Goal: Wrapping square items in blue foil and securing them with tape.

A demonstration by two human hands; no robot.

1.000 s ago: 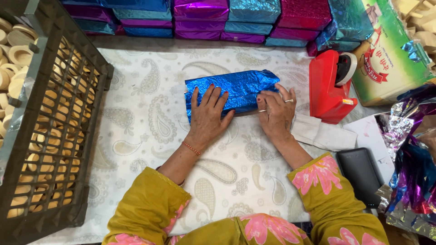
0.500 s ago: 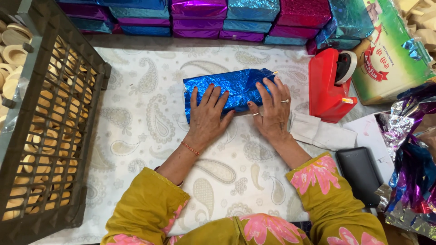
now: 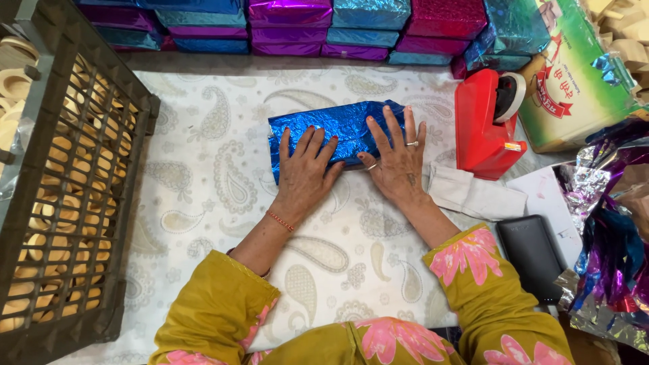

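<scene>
Both hands lay flat on a rectangular parcel wrapped in crinkled blue foil (image 3: 338,132), which sat on the white paisley-printed cloth (image 3: 203,176) near the middle of the table. The left hand (image 3: 305,169) pressed its spread fingers over the parcel's near edge; the right hand (image 3: 397,162), rings on two fingers, was splayed wide across the right end, gripping nothing. Just right of it stood a red plastic tape dispenser (image 3: 483,128), with a folded white cloth (image 3: 473,195) beside the wrist. A dark slatted plastic crate (image 3: 67,203) stood at the left, and stacked foil-wrapped boxes in blue, purple and pink (image 3: 304,27) lined the far edge.
</scene>
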